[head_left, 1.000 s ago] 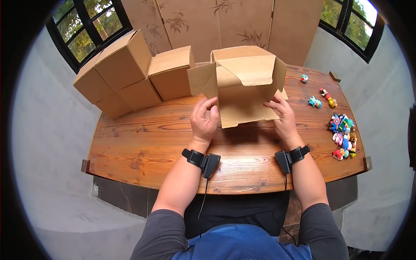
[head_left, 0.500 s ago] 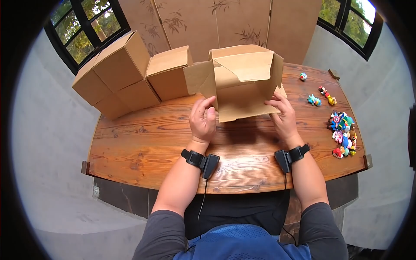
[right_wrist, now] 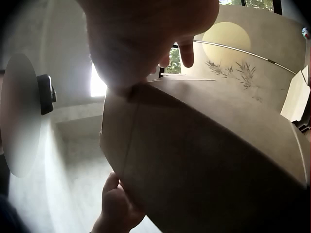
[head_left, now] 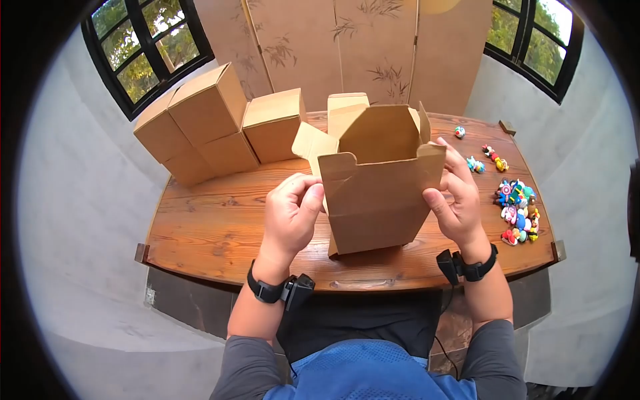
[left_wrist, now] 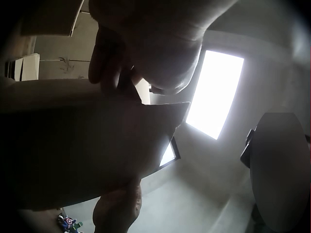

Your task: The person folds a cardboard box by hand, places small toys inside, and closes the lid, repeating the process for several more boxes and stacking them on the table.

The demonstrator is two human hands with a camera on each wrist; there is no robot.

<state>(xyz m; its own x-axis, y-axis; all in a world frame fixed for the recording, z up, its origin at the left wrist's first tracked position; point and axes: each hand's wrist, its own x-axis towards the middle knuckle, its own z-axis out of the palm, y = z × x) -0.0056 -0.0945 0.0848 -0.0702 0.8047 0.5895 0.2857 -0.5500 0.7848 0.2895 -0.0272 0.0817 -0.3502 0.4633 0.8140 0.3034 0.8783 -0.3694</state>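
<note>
An open cardboard box (head_left: 380,207) stands upright, tilted a little, at the middle of the table, its mouth facing up and its flaps spread out. My left hand (head_left: 291,210) pinches its left edge near the top between thumb and fingers. On the opposite side my right hand (head_left: 460,200) grips the upper right edge, thumb at the front face and fingers behind. In the left wrist view the box wall (left_wrist: 87,145) looks dark, with the right hand (left_wrist: 116,211) at its far edge. The right wrist view shows the box (right_wrist: 194,155) beneath the right palm (right_wrist: 150,39).
Closed cardboard boxes (head_left: 207,107) are stacked at the back left, with a single box (head_left: 275,127) beside them. Several small toy figures (head_left: 517,210) lie in a heap on the right of the wooden table (head_left: 220,227). A few more figures (head_left: 495,158) lie farther back.
The box has turned from lying with its mouth toward me to standing with its mouth up. It has come closer, and both hands have shifted to its upper side edges.
</note>
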